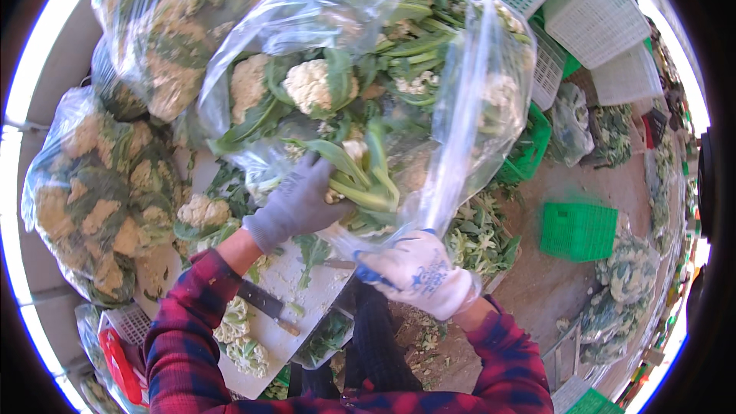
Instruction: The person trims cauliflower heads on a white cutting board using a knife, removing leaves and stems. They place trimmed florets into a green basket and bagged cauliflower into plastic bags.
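My left hand (302, 201), in a grey knit glove, grips a leafy cauliflower (365, 175) by its side, at the mouth of a large clear plastic bag (460, 121). The bag holds several cauliflowers (310, 86) with green leaves still on. My right hand (417, 273), in a white glove with blue fingertips and printing, is closed on the gathered rim of that bag. Below my left hand, a knife (267, 305) with a dark broad blade and wooden handle lies on the white tabletop (313, 293). Two trimmed cauliflower heads (238, 336) rest beside it.
Full bags of cauliflower (103, 195) stand at the left and behind. Another cauliflower (201, 213) sits on the table's left. Cut leaves (480, 236) are heaped to the right. A green crate (578, 232) stands on the floor; white crates (598, 17) are stacked at upper right.
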Demonstrator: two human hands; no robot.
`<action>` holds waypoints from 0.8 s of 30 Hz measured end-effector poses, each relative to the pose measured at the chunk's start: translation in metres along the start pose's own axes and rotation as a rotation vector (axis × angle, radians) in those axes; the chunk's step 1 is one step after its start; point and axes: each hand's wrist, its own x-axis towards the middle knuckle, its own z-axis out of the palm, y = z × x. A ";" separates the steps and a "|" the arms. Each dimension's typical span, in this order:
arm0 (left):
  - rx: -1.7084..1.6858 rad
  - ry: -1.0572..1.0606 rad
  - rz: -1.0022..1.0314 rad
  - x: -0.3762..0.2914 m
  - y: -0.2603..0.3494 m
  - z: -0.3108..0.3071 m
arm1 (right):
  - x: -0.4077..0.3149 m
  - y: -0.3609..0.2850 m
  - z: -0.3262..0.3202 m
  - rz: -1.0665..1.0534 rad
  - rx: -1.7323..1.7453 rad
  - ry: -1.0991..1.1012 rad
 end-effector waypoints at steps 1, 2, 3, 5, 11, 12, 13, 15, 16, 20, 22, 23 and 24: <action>-0.025 0.140 -0.077 -0.015 0.002 -0.018 | -0.005 0.007 0.006 -0.006 -0.015 -0.031; -0.158 0.256 -0.175 -0.034 -0.004 -0.033 | -0.005 0.009 0.011 0.049 -0.065 -0.156; -0.302 0.376 -0.270 -0.053 -0.007 -0.046 | -0.003 0.009 0.013 0.104 -0.124 -0.291; -0.615 0.626 -0.361 -0.093 0.007 -0.074 | -0.008 0.030 0.040 0.199 -0.218 -0.373; -0.580 0.848 -0.536 -0.240 -0.038 -0.084 | 0.070 0.049 0.038 0.476 -0.234 -0.103; -0.557 0.803 -0.610 -0.263 -0.049 -0.075 | 0.095 0.062 0.037 0.388 -0.416 -0.054; -0.531 0.761 -0.691 -0.286 -0.057 -0.064 | 0.127 0.075 0.034 0.380 -0.347 -0.029; -0.332 0.587 -0.921 -0.306 -0.065 -0.048 | 0.178 0.119 0.043 0.298 -0.566 0.032; -0.366 0.556 -0.940 -0.327 -0.085 -0.029 | 0.207 0.123 0.048 0.389 -0.529 -0.112; -0.556 0.618 -1.015 -0.356 -0.123 -0.016 | 0.257 0.161 0.068 0.476 -0.583 -0.319; -0.795 0.724 -0.944 -0.356 -0.139 -0.024 | 0.259 0.129 0.080 0.509 -0.616 -0.370; -0.942 0.747 -0.870 -0.342 -0.137 -0.044 | 0.253 0.115 0.080 0.527 -0.635 -0.376; -1.025 0.821 -0.805 -0.326 -0.134 -0.058 | 0.248 0.111 0.083 0.524 -0.636 -0.348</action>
